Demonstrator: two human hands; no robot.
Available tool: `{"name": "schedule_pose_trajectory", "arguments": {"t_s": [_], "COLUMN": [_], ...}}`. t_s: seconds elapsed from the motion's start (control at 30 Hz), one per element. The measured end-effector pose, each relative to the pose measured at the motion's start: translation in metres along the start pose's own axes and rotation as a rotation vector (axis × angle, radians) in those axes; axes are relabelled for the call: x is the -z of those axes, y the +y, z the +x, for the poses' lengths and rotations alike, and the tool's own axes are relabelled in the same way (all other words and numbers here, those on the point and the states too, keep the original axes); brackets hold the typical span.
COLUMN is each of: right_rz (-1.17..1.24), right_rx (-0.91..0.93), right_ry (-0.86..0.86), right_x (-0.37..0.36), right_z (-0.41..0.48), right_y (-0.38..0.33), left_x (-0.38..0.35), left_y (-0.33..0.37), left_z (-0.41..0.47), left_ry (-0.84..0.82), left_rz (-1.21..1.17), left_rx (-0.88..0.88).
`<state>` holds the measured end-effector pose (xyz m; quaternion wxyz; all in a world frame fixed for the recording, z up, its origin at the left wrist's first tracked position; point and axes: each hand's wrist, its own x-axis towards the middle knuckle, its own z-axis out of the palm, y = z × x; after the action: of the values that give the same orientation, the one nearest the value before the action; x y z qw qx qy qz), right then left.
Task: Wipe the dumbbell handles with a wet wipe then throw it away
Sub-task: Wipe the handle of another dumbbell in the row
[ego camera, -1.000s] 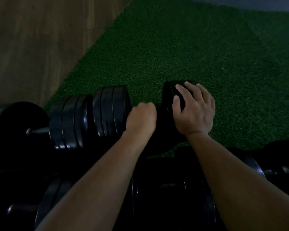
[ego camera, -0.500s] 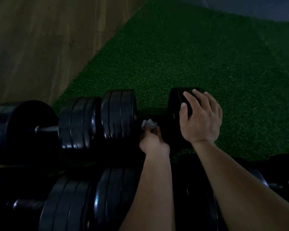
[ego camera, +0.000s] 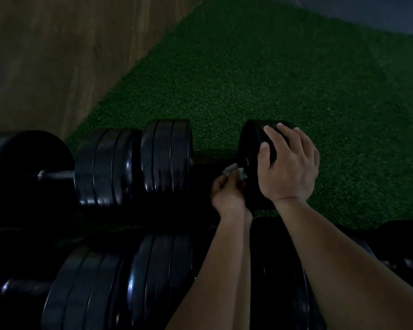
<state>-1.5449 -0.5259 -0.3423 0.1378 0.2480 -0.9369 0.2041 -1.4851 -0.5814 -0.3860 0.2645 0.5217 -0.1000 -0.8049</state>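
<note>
The dumbbell (ego camera: 167, 158) lies on the turf (ego camera: 272, 79), not far from the turf's left edge, where the wooden floor (ego camera: 57, 55) begins. By my judgement the wiping is in progress and not finished.

The left hand (ego camera: 227, 194) is closed around a small crumpled wipe (ego camera: 234, 171). It holds the wipe against the right end of the handle, just beside the inner face of the plate (ego camera: 250, 148). The handle is very dark, so I cannot tell if it is wet or how much of it is clean. The right hand (ego camera: 289, 167) grips this same plate from above, with the fingers curled over the rim and the thumb on the inner face. It probably keeps the dumbbell from rolling.

What is left, as I judge it, is first the rest of this handle toward the left plates, and then the other handles. A second dumbbell (ego camera: 105, 167) lies on the left, close against the first one, and it has a bare metal handle. More dumbbells (ego camera: 153, 282) lie in the near row in deep shadow. I can read no sign of wiping on any of them. The throwing away is not yet done, because the wipe is in the hand, and no bin is in view.
</note>
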Motion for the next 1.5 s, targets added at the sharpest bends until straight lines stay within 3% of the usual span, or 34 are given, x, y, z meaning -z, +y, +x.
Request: {"name": "schedule_pose_trajectory", "arguments": {"t_s": [0.3,0.43,0.77,0.93,1.03,1.3,1.5], "right_rz": [0.001,-0.002,-0.012,-0.007,-0.002,0.002,-0.008], "right_rx": [-0.001,0.003,0.005,0.005,0.005,0.005,0.002], "right_ry": [0.01,0.014,0.002,0.006,0.01,0.003,0.002], "right_x": [-0.001,-0.001,-0.001,-0.001,-0.001,-0.002,-0.002], "right_z": [0.0,0.0,0.0,0.0,0.0,0.0,0.0], "right_y": [0.0,0.001,0.001,0.001,0.001,0.001,0.0], "left_x": [0.002,0.002,-0.003,0.007,0.004,0.003,0.006], "left_y": [0.02,0.015,-0.007,0.016,0.022,-0.01,0.0], "left_z": [0.01,0.011,0.004,0.019,0.024,0.001,0.022], "left_ry": [0.183,0.129,0.07,0.206,0.265,0.048,0.068], "left_rz": [-0.172,-0.211,0.054,-0.214,-0.197,-0.034,-0.127], "left_rx": [-0.069,-0.109,-0.027,-0.014,-0.036,0.0,-0.029]}}
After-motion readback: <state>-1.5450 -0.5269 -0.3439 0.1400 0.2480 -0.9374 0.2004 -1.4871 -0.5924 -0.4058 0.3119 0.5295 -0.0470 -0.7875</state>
